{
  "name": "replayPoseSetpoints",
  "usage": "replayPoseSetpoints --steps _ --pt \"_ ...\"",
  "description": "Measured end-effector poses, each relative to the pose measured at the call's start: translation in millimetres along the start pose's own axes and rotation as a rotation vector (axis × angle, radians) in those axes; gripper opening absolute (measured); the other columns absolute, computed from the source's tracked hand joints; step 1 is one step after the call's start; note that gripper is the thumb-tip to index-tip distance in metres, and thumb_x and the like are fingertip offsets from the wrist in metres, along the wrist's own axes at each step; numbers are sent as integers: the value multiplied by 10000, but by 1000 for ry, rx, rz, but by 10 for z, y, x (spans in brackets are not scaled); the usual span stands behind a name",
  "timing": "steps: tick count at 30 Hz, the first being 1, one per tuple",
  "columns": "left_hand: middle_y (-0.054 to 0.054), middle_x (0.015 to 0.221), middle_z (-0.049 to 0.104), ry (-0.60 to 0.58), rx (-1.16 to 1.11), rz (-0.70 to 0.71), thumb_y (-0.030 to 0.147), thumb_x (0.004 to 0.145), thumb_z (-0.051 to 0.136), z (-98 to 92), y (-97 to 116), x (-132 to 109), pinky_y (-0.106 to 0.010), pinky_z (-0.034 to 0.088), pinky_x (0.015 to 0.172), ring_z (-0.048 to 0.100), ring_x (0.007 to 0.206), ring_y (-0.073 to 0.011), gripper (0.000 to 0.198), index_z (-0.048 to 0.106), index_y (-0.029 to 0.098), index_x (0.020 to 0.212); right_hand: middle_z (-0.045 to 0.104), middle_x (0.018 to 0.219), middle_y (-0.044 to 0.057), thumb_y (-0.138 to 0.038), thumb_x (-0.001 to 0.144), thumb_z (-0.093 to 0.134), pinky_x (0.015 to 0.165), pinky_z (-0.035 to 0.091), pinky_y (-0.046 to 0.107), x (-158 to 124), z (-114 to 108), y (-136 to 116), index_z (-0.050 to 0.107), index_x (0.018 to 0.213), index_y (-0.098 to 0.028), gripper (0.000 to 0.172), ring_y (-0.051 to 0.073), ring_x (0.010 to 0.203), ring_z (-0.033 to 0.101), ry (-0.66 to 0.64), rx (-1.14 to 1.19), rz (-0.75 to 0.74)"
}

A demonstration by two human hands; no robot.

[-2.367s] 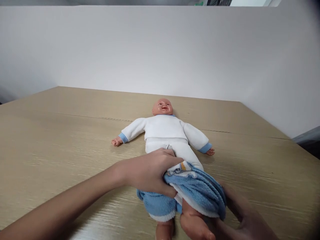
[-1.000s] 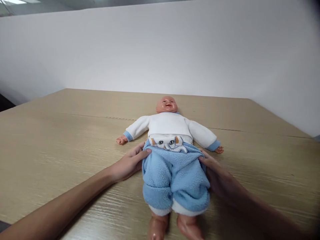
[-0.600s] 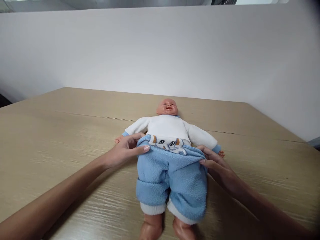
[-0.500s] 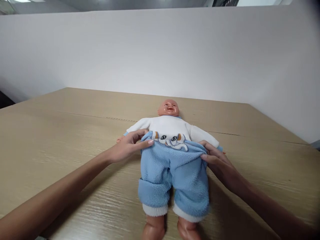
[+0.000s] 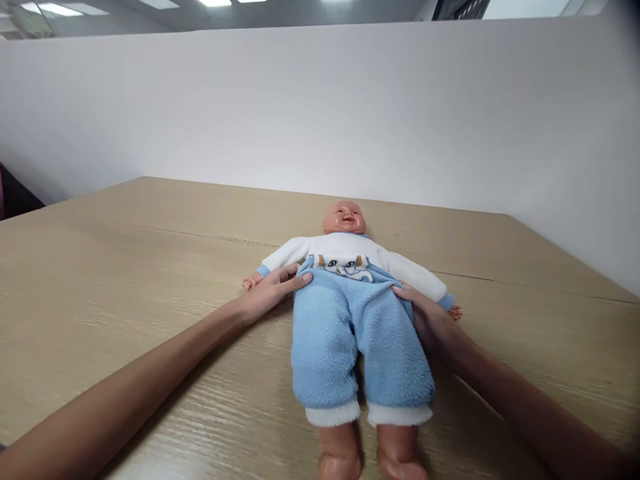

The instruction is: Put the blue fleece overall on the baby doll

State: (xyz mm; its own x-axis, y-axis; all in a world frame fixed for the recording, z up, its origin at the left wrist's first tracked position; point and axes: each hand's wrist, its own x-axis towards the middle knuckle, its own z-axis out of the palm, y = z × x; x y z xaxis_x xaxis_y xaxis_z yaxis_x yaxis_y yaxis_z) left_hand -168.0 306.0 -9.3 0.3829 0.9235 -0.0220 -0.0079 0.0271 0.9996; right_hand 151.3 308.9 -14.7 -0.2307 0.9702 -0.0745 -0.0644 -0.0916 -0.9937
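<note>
A baby doll (image 5: 345,217) lies on its back, head away from me, its bare lower legs towards me. It wears a white long-sleeved top (image 5: 340,243) with blue cuffs, and blue fleece trousers (image 5: 325,333) with white hems. An embroidered animal face (image 5: 345,265) shows at the waist. My left hand (image 5: 273,291) is closed on the left side of the trousers' waist, thumb on top and fingers partly hidden at the side. My right hand (image 5: 431,312) pinches the waist's right side, its fingers mostly hidden.
The doll rests on a wide wood-grain table (image 5: 150,280) with a thin seam across it. Behind the table stands a plain white partition (image 5: 320,107). A dark object (image 5: 20,195) shows beyond the table's left edge.
The trousers' waist sits flatter and closer to the body. The folded left trouser leg has smoothed out. Both hands have lowered with the waistband, and the doll appears slightly further right.
</note>
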Motion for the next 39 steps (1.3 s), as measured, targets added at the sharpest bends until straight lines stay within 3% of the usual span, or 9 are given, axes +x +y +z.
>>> replayPoseSetpoints --steps 3,7,11,15,19,23,30,35,39 --pt "-109 1198 752 -48 -274 -40 494 959 802 5 -41 14 -410 492 1068 677 1154 -282 433 722 194 1261 803 1260 15 -430 857 740 1254 422 491 -81 117 -31 743 1223 -326 381 340 1354 632 -67 236 99" --pt "-101 1134 752 -52 -317 -26 551 926 816 -44 -35 28 -380 510 990 679 1091 -276 437 738 195 1167 789 1196 23 -453 897 727 1124 516 469 -179 145 -52 733 1179 -326 310 334 1230 666 -111 237 144" --pt "-31 940 662 75 34 41 660 925 763 -93 140 -32 -328 478 814 599 900 -220 465 678 203 919 658 924 11 -516 949 723 859 505 379 -228 25 -139 691 981 -271 249 266 927 606 -189 -129 -36" --pt "-23 982 633 -5 256 156 621 963 725 -52 436 -33 -316 455 824 577 936 -211 431 666 195 972 510 844 -8 -569 1021 662 766 391 343 -232 83 -378 635 892 -253 342 207 798 474 -131 -534 -313" --pt "-56 1103 671 -86 178 147 603 986 715 7 571 82 -313 462 866 598 1014 -221 438 670 192 1129 590 913 -7 -661 1019 625 815 432 337 -84 239 -462 645 1006 -269 393 214 861 529 -114 -436 -251" --pt "-20 958 601 -33 233 70 674 965 709 -72 437 123 -292 407 736 546 865 -185 509 658 178 1063 660 953 4 -819 908 661 887 463 348 112 187 -283 657 987 -263 562 237 940 580 34 -366 -173" --pt "-48 991 670 -74 330 35 661 944 729 -261 249 -75 -349 468 844 593 968 -256 451 726 213 995 736 825 34 -843 846 711 899 544 431 32 4 5 716 797 -246 599 289 881 661 -65 -256 -8" --pt "-46 938 664 3 26 11 654 942 734 -141 67 1 -326 443 750 583 853 -225 462 719 224 1111 824 1025 57 -748 932 663 992 629 494 -20 163 39 756 1136 -329 476 336 1090 751 86 157 182" --pt "-45 986 663 59 86 11 632 922 771 -190 23 9 -323 433 798 568 897 -220 431 733 219 1039 827 1169 75 -761 904 698 1161 564 512 -20 85 8 782 1155 -301 530 352 1294 693 7 109 96"
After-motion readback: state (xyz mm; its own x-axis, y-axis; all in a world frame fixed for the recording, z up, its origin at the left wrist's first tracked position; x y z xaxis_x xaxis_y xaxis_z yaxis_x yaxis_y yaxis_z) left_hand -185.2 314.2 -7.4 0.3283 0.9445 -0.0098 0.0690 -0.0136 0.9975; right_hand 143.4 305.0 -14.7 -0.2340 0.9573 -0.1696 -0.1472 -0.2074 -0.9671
